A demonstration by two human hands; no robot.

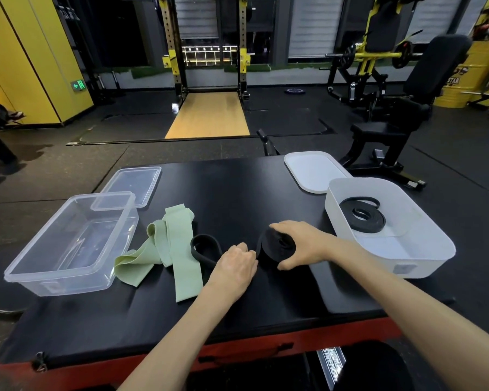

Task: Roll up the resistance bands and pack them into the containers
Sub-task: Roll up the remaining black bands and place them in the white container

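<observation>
A black resistance band [275, 245] lies partly rolled on the black table top [237, 193]. My right hand [299, 244] grips the roll, fingers over its top and thumb at its near side. My left hand [235, 266] holds the band's loose tail, whose free loop [205, 246] trails to the left. A light green flat band [170, 249] lies unrolled and crumpled left of the loop. The white container [424, 249] on the right holds one coiled black band [362, 214]. The clear container [34, 266] on the left has nothing in it.
A clear lid [133, 184] lies behind the clear container and a white lid [314, 170] behind the white one. The table's red front edge [237, 351] is near my body. Gym racks, a bench machine and yellow walls stand beyond.
</observation>
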